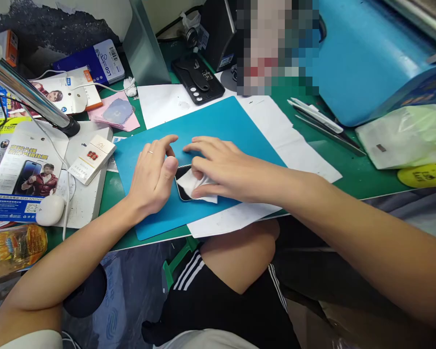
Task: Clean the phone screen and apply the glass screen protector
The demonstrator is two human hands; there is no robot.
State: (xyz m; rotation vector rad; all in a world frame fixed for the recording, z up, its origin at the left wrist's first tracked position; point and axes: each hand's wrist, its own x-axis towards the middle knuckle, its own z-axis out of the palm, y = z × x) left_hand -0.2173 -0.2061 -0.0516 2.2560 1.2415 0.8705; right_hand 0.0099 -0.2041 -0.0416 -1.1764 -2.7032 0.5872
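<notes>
A smartphone (183,190) with a dark screen lies on a blue mat (218,126), mostly covered by my right hand and a white tissue. My right hand (218,167) pinches the tissue (205,192) between thumb and fingers and presses it on the phone's screen. Beside the phone's left end is my left hand (154,172), with a ring on one finger. Its fingers are loosely curled and apart, and nothing shows in them. Whether it touches the phone's edge I cannot tell.
A black phone case (198,77) lies behind the mat on white paper (160,104). Tweezers (316,116) rest at the right, near a plastic bag (399,133) and a blue container (363,53). On the left stand a metal lamp post (32,94), a cigarette pack (92,159) and several packages.
</notes>
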